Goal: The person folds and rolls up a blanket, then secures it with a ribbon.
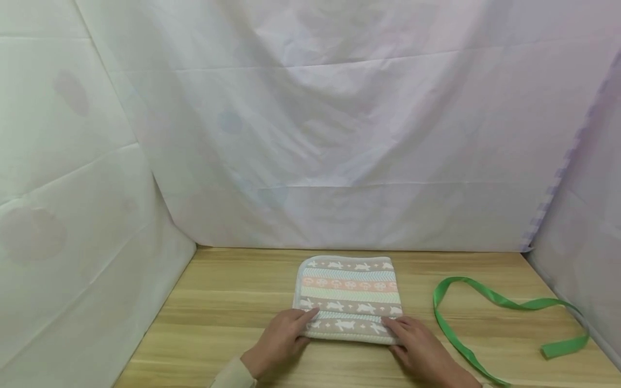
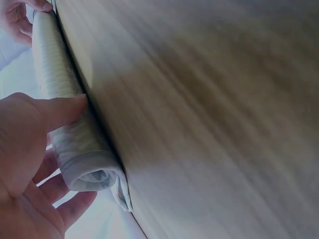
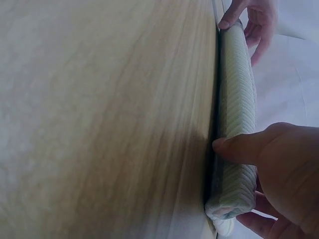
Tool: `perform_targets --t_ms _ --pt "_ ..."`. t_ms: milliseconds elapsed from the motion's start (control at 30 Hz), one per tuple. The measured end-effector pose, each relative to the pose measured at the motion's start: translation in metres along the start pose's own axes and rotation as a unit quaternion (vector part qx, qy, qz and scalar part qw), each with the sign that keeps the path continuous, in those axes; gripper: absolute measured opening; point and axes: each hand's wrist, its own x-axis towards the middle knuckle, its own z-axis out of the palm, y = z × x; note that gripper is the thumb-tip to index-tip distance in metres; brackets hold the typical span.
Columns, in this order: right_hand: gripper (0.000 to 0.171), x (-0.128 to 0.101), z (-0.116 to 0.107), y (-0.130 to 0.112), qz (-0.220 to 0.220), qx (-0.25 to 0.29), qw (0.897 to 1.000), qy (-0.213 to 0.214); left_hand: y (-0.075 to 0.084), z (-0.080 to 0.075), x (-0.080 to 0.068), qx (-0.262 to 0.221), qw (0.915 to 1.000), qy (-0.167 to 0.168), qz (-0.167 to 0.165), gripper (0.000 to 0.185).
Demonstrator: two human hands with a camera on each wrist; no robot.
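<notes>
A folded towel (image 1: pixel 349 291) with stripes and white rabbits lies on the wooden table, its near edge turned into a roll. At the roll's left end, my left hand (image 1: pixel 283 337) grips it, thumb on the near side and fingers over the top. My right hand (image 1: pixel 419 347) holds the right end the same way. The left wrist view shows the rolled end (image 2: pixel 92 172) as a spiral with a loose layer below it. In the right wrist view, the thumb (image 3: pixel 239 148) presses the pale ribbed side of the roll, low against the table.
A green ribbon (image 1: pixel 451 328) lies in a loose curve on the table (image 1: pixel 218 302) to the right of the towel. White cloth (image 1: pixel 339 134) hangs behind the table, and more cloth walls stand at the left and right sides.
</notes>
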Motion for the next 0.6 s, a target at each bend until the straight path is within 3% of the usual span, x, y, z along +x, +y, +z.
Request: perform_targets --t_ms 200,433,600 --pt "0.05 0.0015 -0.001 -0.0001 0.015 0.007 1.0 -0.004 -0.0021 0.0048 0.0008 0.003 0.9997 0.022 0.005 0.057" --pt "0.048 0.0055 -0.0035 0.0042 0.023 0.021 0.999 -0.02 -0.007 0.0062 0.0041 0.006 0.9997 0.021 0.01 0.056" --pt "0.043 0.0088 -0.008 0.0085 0.028 0.051 0.997 -0.045 -0.0088 -0.0002 0.0072 -0.022 0.9997 0.006 0.003 0.055"
